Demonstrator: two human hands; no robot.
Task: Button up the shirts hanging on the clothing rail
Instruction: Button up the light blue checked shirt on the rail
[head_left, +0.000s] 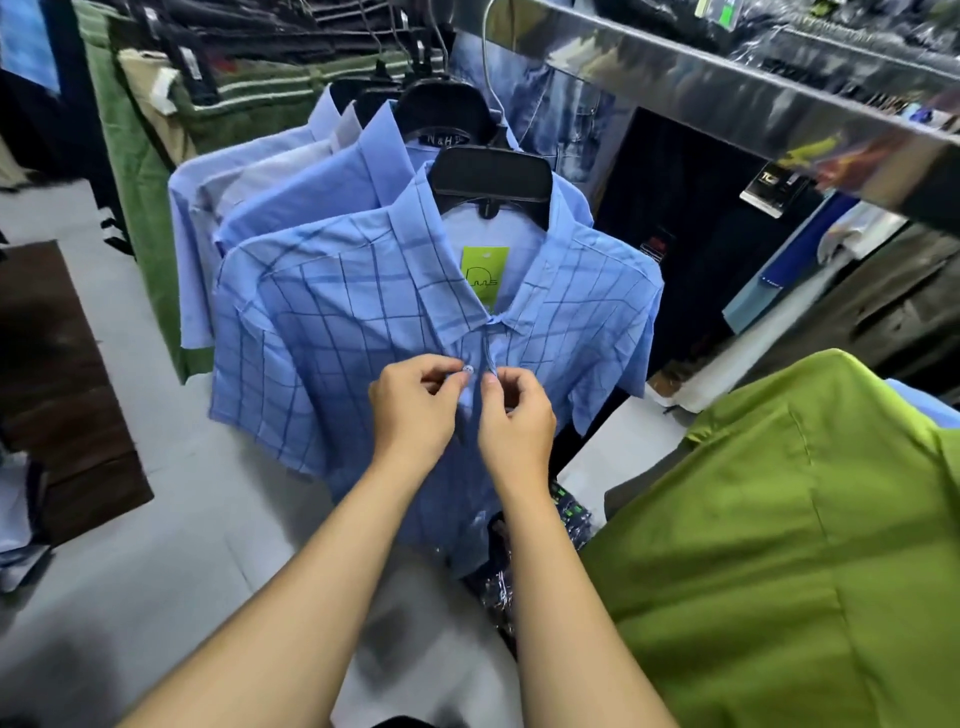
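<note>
A blue checked shirt (363, 322) is hung on a black hanger (491, 179) at the middle of the view, with a lime-green tag (484, 275) seen inside its open collar. Both hands are held against the shirt's front just below the collar, side by side with a narrow gap between them. A white button (468, 370) is pinched between thumb and fingertips of the left hand (413, 415), at 1 o'clock from that hand's middle. The facing edge of the placket is pinched by the curled fingers of the right hand (514, 421), at 3 o'clock from the button and just beside it. The rest of the shirt's front is hidden in part by the forearms. Plain blue shirts (311, 192) are hung behind the checked one, toward 10 o'clock. A green shirt (779, 545) is seen at 4 o'clock from the hands, near the right forearm.
</note>
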